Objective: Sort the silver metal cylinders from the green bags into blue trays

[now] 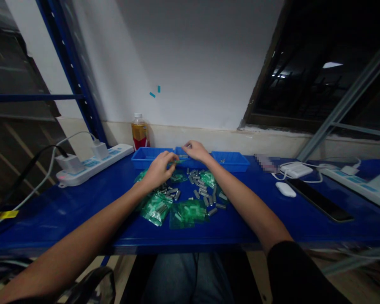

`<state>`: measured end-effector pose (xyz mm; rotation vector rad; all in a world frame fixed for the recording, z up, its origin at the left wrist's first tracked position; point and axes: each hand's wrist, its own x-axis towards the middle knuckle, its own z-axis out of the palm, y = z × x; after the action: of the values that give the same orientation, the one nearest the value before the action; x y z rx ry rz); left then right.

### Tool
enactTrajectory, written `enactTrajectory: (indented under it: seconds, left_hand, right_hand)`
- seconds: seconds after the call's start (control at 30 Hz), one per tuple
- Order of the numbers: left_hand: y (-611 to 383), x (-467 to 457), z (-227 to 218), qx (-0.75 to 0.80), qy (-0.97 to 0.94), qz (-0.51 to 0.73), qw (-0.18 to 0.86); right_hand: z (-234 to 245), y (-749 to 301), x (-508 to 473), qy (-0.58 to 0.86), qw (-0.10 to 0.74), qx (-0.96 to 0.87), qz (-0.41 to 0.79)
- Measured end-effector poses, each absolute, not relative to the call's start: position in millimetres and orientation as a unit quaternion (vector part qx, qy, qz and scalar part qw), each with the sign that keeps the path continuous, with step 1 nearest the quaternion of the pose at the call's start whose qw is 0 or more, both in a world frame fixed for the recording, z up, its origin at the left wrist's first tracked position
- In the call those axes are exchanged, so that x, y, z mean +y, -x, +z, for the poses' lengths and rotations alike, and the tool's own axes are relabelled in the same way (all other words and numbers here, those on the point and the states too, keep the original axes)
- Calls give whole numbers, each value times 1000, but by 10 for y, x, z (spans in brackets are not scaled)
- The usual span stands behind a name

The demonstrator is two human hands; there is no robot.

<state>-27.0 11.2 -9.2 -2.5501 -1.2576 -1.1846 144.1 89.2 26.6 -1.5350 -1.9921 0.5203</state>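
Observation:
My left hand (161,169) is closed in a pinch on a small green plastic bag (181,161), seen nearly edge-on in front of the blue bins. Over the middle blue bin (194,163) is my right hand (195,150), its fingers curled together; whatever is between the fingertips is too small to make out. Below the hands, many loose silver metal cylinders (203,188) lie scattered on the blue table. Green plastic bags (156,211) with metal pieces inside lie on the left, and more green bags (188,214) lie near the front edge.
A left blue bin (139,162) and a right blue bin (237,162) flank the middle one. Behind stands a drink bottle (139,133). Power strips (88,165) with cables sit on both sides. A phone (319,200) and a white earbud case (285,189) lie on the right.

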Motion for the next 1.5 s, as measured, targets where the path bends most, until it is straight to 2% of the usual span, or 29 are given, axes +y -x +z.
enactTrajectory:
  seconds: [0.1,0.27,0.4,0.5,0.57,0.67,0.77,0.87,1.03,1.1,1.23,1.5]
  left_hand:
    - [256,71,-56,-397,819,-412,44]
    - [167,-33,-15,-355,840,-410,25]
    - [109,-64,8,-334,850,-408,-1]
    - [121,-30,16,-384,812,-431,-83]
    - [135,10,6,-426,758,-447,-211]
    - [138,71,-33,-436,659,-455,-411]
    - [141,116,-61,-426,614,-473,-467]
    - [212,143,-20,-435,621,-525,-388]
    - [482,176,115,-464,681,-567,-5]
    - [599,213,122,-472,669,-566,95]
    - [786,328,49,-507,672,-512,170]
    - [810,360,-39,-509,675,-495,201]
  right_hand:
    - [219,-1436,573,553,316,-737,229]
    - [86,-1480,173,469,401,-638,461]
    - [47,-1522,116,458,458,-596,475]
    - [21,-1546,97,457,500,-633,375]
    - [-10,-1555,60,448,515,-688,247]
    - [-72,-1544,-26,391,495,-773,71]
    - [-114,-1506,-106,330,451,-829,-23]
    - [-105,-1479,-131,342,443,-827,-51]
    - [-43,-1585,-31,420,458,-783,-41]
    - [-30,-1676,37,441,447,-777,-43]
    - [-46,-1868,177,490,413,-765,-63]
    - [-141,-2051,321,581,251,-765,-121]
